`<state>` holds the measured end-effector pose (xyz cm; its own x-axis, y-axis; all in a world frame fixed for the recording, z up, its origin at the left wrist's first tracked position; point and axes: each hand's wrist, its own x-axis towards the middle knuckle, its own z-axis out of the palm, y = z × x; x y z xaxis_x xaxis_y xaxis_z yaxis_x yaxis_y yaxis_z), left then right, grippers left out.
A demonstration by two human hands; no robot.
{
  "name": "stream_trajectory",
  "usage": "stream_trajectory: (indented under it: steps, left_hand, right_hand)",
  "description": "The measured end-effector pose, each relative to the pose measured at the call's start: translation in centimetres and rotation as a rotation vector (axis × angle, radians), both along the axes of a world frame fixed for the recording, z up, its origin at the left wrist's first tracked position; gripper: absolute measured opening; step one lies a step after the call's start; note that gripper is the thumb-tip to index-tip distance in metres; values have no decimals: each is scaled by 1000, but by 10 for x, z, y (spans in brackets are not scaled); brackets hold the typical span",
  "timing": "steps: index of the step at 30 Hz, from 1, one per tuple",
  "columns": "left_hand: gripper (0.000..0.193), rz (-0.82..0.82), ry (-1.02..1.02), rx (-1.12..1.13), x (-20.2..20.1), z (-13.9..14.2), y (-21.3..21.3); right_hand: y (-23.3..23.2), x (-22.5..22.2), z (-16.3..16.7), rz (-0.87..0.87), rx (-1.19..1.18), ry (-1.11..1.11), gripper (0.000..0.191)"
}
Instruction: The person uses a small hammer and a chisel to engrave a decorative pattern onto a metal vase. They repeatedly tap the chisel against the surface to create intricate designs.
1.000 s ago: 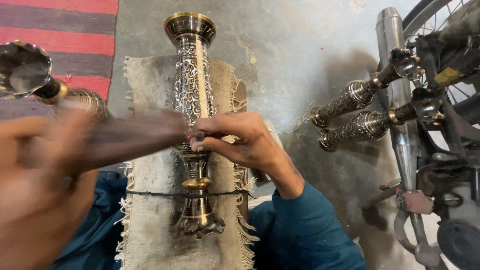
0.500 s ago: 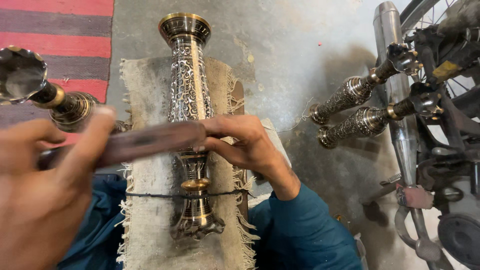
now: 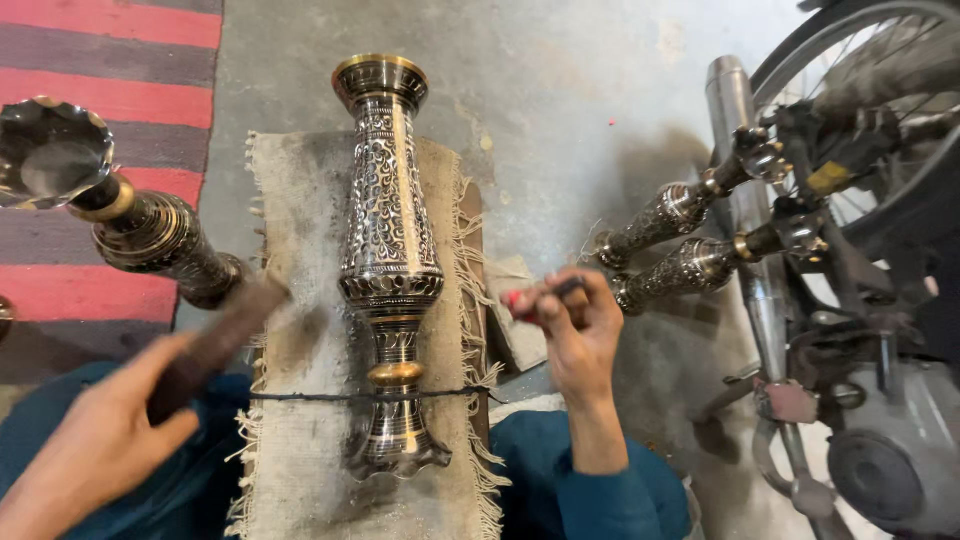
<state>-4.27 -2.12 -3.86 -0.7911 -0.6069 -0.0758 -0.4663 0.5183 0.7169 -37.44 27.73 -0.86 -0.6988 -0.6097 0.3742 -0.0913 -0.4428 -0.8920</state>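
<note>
On a frayed burlap pad (image 3: pixel 300 400) laid over the concrete floor (image 3: pixel 560 90), an engraved brass vase (image 3: pixel 390 250) is held lying on its side, mouth away from the person and foot near the knees, with a dark cord (image 3: pixel 300 397) stretched across its stem. The left hand (image 3: pixel 95 450) is closed around a dark wooden mallet (image 3: pixel 215 345), whose blurred head is raised just beside the vase's waist. The right hand (image 3: pixel 575 325) is lifted clear of the vase to its right, fingers pinched shut on a slim chisel-like tool (image 3: pixel 545 295) with a reddish tip. For clean chasing, the tool is best seated firmly on the pattern before any blow is given, and the strikes are best kept light and square so the tip is not skidded across the polished bands. Another vase (image 3: pixel 120 215) is seen at left by the striped rug (image 3: pixel 110 60), and two more (image 3: pixel 680 240) are propped against a motorcycle (image 3: pixel 850 300).
</note>
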Motion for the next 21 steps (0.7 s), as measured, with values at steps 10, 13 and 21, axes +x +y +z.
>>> stream_trajectory:
  steps: [10, 13, 21]
  left_hand:
    - [56, -23, 486, -317, -17, 66, 78]
    - [42, -315, 609, -432, -47, 81, 143]
    - [22, -538, 361, -926, -59, 71, 190]
  right_hand:
    - [48, 42, -84, -297, 321, -205, 15]
    - [47, 47, -110, -423, 350, -285, 14]
    - [47, 61, -115, -419, 417, -134, 19]
